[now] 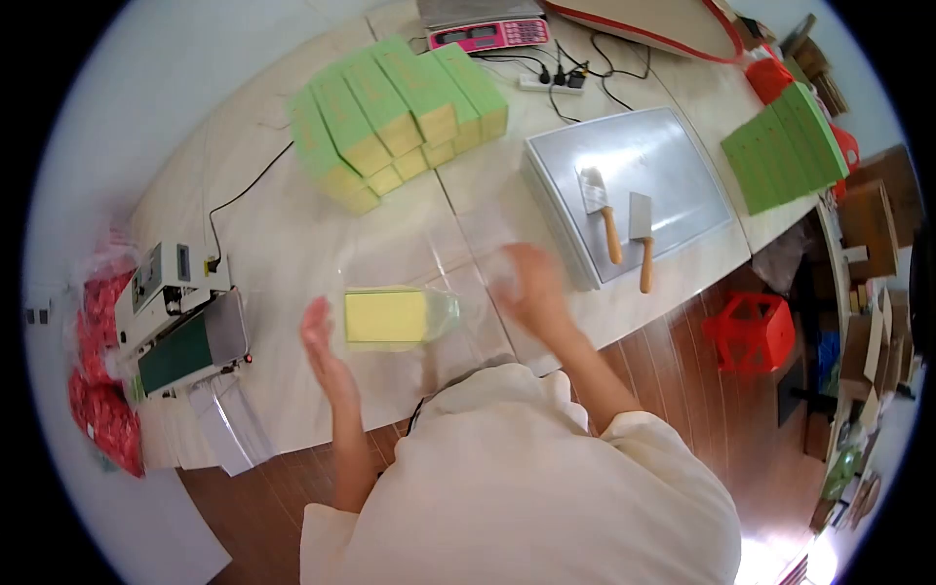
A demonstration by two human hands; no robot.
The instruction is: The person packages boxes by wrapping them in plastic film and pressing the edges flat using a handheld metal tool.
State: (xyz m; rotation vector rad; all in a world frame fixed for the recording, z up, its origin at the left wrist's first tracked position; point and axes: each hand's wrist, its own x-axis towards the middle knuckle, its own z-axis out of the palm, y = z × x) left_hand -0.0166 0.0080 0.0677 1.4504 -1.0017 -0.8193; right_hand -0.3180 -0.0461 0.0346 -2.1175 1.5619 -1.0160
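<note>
A yellow block or box inside a clear plastic bag lies on the table in front of me. The bag's loose, crinkled end points right. My left hand is raised just left of the bag, apart from it, with the fingers stretched out and nothing in them. To the right of the bag, my right hand hovers over the table. Motion smears its fingers, so their position and anything in them cannot be made out.
Green-and-yellow boxes are stacked behind the bag. A metal tray holds two wooden-handled scrapers. A sealing machine stands left. At the back are a pink scale and a power strip. Green boxes stand right.
</note>
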